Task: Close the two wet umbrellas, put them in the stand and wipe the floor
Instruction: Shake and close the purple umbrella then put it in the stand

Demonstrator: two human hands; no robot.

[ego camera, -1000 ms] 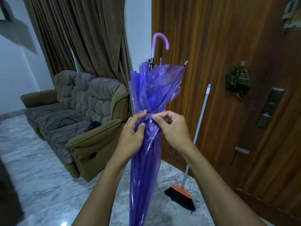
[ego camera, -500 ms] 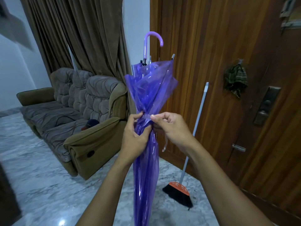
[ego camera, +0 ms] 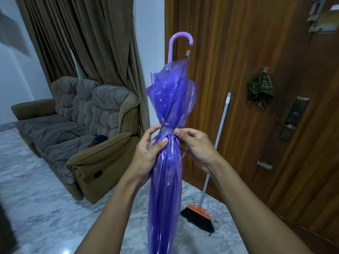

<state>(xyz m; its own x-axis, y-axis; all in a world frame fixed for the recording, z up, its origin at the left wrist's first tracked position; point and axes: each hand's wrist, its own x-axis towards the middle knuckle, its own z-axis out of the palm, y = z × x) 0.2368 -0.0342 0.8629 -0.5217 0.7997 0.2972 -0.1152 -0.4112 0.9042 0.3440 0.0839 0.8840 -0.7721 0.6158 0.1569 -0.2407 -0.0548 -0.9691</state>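
We hold the purple umbrella (ego camera: 167, 171) upright before us, hooked handle (ego camera: 180, 36) up, so the wet folds hang together; our left hand (ego camera: 146, 158) curls round the bunched cover just under the strap (ego camera: 167, 129) to hold it tight, while our right hand (ego camera: 196, 145) pinches the strap's end, likely to fasten it. Beyond, a broom (ego camera: 199, 215) leans on the wooden door (ego camera: 238, 70), a cloth (ego camera: 260, 88) hangs there, and a sofa (ego camera: 82, 125) sits on the marble floor (ego camera: 45, 208); no stand or second umbrella shows, and nothing blocks our hands.

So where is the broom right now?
In the head view, the broom leans against the wooden door at lower right, just right of the purple umbrella.
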